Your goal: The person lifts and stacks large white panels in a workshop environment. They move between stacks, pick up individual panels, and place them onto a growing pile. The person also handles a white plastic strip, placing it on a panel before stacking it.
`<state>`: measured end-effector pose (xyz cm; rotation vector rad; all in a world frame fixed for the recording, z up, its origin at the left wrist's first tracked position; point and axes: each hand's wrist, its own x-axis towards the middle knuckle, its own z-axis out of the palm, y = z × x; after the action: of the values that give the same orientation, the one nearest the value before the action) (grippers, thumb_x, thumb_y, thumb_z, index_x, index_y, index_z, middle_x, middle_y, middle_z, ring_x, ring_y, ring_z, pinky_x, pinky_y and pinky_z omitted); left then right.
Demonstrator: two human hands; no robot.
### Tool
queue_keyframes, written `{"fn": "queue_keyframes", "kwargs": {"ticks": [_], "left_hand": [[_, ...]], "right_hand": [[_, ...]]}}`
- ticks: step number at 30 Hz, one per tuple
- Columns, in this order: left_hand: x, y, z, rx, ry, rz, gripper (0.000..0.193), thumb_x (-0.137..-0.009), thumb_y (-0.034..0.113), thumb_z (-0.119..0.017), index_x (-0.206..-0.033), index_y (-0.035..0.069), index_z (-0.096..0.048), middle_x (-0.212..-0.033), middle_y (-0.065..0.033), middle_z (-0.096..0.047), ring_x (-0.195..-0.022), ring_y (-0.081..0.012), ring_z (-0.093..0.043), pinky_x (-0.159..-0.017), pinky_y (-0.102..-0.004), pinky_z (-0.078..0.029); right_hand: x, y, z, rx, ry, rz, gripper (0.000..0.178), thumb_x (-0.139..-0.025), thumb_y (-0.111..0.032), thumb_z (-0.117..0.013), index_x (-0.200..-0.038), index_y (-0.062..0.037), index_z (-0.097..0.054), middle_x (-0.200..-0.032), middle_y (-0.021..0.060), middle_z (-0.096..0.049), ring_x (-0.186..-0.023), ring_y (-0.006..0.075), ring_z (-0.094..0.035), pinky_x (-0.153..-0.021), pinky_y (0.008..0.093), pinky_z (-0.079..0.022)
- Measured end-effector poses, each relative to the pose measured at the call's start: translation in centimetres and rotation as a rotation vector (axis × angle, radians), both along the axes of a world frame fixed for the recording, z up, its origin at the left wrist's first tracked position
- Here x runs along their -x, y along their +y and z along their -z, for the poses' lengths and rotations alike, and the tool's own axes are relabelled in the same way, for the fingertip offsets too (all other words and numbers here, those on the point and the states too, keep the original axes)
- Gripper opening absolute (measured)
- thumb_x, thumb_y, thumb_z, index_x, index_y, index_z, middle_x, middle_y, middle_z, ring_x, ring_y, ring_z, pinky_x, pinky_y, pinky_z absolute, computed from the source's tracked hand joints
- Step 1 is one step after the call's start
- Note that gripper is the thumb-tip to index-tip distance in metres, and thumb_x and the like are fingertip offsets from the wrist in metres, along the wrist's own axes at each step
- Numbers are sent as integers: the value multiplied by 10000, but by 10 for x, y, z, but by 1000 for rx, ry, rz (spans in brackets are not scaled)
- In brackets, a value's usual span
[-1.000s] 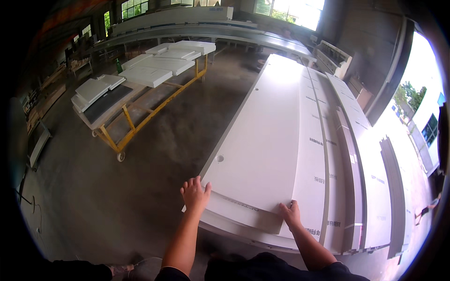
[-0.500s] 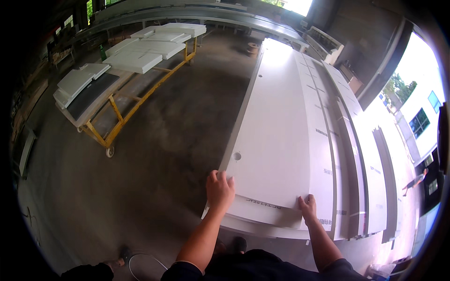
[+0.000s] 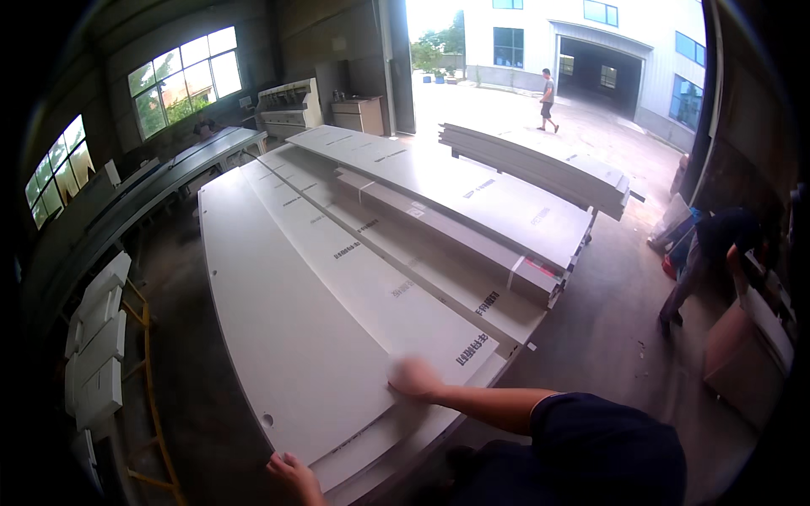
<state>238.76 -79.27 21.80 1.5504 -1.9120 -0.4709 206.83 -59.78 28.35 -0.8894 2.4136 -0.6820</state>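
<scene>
A long white panel point(image 3: 295, 295) with round holes near its left edge lies on top of a stack of white boards. At its near left corner, the curled fingers of my left hand point(image 3: 295, 479) grip the edge. My right hand point(image 3: 413, 378) is at the panel's near right edge, its fingers smeared by motion. I cannot tell whether it holds the panel. Beneath and to the right, a printed white board point(image 3: 371, 278) shows past the panel's edge.
More long boards point(image 3: 472, 198) and a strapped bundle point(image 3: 456, 232) lie to the right. A yellow-framed trolley point(image 3: 148, 379) with white panels stands left. One person point(image 3: 548, 97) walks outside; another person point(image 3: 717, 244) bends at the right. A long metal machine bed point(image 3: 160, 181) runs behind.
My view has swung right, bringing the doorway and the bending person into sight. My right hand has blurred with motion, while my left stays at the panel's near left corner.
</scene>
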Motion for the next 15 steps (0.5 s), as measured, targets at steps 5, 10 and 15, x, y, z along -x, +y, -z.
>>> {"fn": "queue_keyframes", "kwargs": {"ticks": [5, 10, 15], "left_hand": [[12, 4, -5, 76, 69, 71, 443, -878, 348, -548, -1176, 20, -556, -1224, -221, -526, -1122, -396, -504, -930, -482, -423], [1, 30, -13, 109, -93, -61, 345, -896, 315, -529, -1152, 87, -574, -1273, -173, -524, -1172, -346, -493, -960, -454, -407], [0, 41, -29, 26, 105, 42, 290, -873, 79, -540, -1146, 3, -479, -1339, -199, -438, -1203, -387, -439, -999, -453, -381]], "right_hand": [[1, 22, 12, 220, 121, -94, 434, -835, -325, -641, -1118, -16, -524, -1178, 205, -496, -1107, 389, -471, -922, 458, -423], [-5, 28, 5, 364, 176, -10, 498, -813, -238, -679, -1175, 52, -499, -1088, 210, -528, -1047, 377, -505, -897, 430, -437], [-7, 24, -6, 333, 106, -42, 468, -781, -148, -703, -1153, 56, -506, -1037, 168, -520, -958, 324, -519, -843, 394, -442]]}}
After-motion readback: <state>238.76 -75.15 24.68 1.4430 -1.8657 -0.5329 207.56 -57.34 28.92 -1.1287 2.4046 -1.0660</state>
